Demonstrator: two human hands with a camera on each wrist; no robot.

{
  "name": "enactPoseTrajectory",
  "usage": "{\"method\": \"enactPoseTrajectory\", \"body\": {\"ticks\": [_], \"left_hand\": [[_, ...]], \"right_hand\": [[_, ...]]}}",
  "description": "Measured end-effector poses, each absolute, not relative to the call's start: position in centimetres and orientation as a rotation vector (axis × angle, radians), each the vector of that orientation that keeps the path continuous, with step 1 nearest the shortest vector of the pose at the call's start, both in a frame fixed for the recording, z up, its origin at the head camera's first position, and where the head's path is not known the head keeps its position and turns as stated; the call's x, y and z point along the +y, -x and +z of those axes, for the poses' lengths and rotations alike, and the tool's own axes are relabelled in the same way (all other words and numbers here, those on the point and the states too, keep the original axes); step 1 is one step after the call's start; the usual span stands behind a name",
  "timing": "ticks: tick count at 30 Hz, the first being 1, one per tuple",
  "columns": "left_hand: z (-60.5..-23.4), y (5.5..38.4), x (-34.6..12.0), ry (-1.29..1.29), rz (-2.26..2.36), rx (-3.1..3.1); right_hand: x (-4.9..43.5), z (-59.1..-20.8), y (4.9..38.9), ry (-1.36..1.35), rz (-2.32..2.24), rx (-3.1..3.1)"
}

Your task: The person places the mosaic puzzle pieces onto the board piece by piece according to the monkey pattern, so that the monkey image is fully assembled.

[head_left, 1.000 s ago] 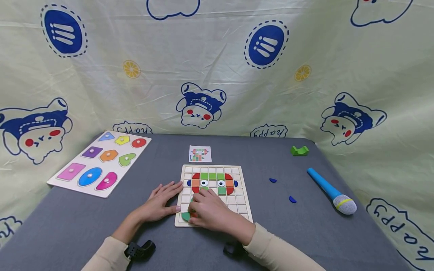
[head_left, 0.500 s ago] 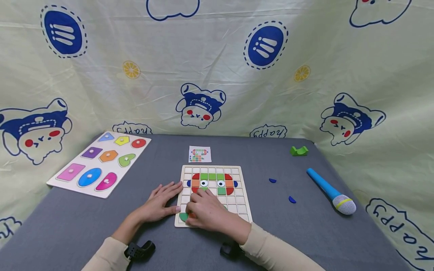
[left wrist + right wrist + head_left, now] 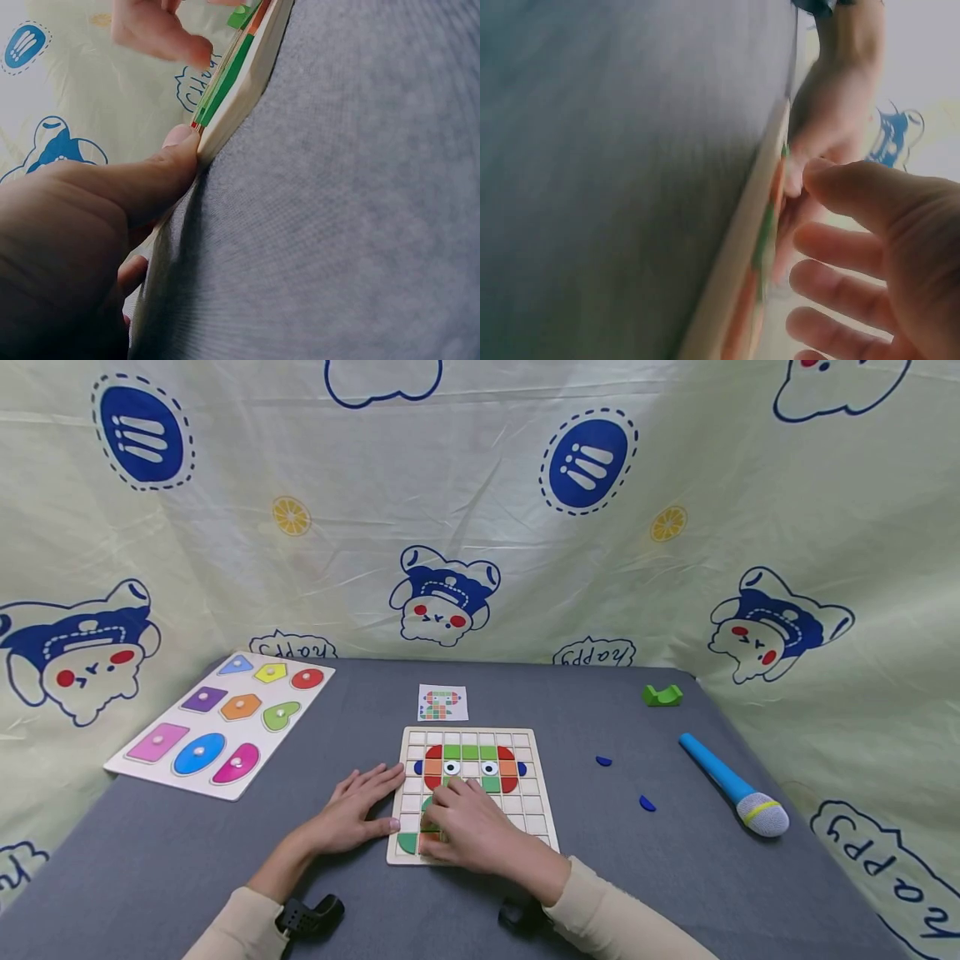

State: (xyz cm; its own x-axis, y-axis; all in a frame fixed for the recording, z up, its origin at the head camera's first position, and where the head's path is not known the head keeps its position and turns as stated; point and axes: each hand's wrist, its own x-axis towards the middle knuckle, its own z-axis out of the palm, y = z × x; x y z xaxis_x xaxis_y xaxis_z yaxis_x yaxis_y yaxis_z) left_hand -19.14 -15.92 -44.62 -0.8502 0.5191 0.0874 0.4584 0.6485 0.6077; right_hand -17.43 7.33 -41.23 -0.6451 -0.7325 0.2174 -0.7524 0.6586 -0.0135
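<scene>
A pale wooden grid board (image 3: 536,806) bears red, orange, green and blue tiles and two eye tiles in a face-like pattern. My left hand (image 3: 352,810) rests on the table with straight fingers at the board's left edge; in the left wrist view its thumb (image 3: 161,176) touches the corner. My right hand (image 3: 468,827) is over the lower left of the board, hiding several tiles. The right wrist view shows its thumb (image 3: 847,184) and bent fingers (image 3: 840,289) apart, with nothing between them. A green rounded tile (image 3: 407,843) lies in the lower left corner cell.
Behind the board lies a small pattern card (image 3: 442,702). Two blue half-round tiles (image 3: 647,803) lie to the right, near a blue toy microphone (image 3: 723,777) and a green curved block (image 3: 662,696). A knobbed shape puzzle (image 3: 176,714) lies at the left.
My right hand shifts slightly left, then back right and off the lower left tiles. The green rounded tile now sits squarer in its corner cell. The left hand stays put.
</scene>
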Motion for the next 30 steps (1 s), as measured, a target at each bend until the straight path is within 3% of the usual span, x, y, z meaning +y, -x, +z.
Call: {"method": "enactPoseTrajectory", "body": {"ticks": [30], "left_hand": [[-44.7, 19.1, -15.9, -0.798, 0.978, 2.753]], "right_hand": [[26.9, -41.5, 17.2, -0.49, 0.2, -2.879]]}}
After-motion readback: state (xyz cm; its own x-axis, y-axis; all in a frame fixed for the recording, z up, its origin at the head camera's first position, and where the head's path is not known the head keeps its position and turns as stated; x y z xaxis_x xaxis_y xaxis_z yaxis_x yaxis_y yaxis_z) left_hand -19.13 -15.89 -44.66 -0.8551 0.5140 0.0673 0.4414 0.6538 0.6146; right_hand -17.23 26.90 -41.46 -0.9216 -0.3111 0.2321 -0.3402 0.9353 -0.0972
